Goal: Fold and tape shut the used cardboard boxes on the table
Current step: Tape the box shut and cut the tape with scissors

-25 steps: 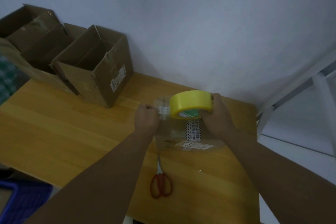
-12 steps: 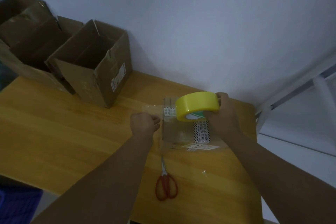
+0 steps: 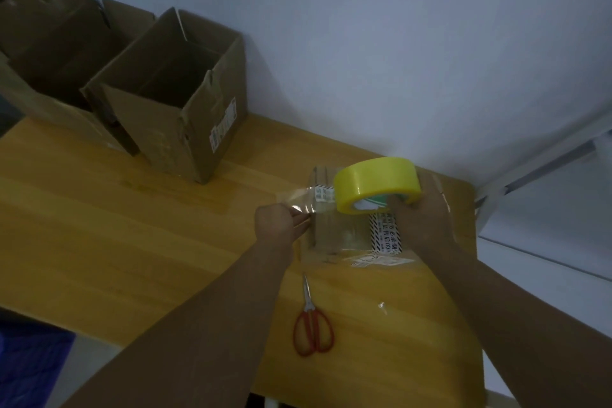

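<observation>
Meanwhile, near the desk's [image 3: 99,242] far right corner, the right hand [image 3: 422,220] grips the yellow tape roll [image 3: 376,182] above the flattened box [image 3: 341,235] while the left hand [image 3: 276,225] pinches its clear strip [image 3: 299,197]

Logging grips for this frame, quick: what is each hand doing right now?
Left hand: pinches the free end of the clear tape strip.
Right hand: grips the yellow tape roll.
</observation>
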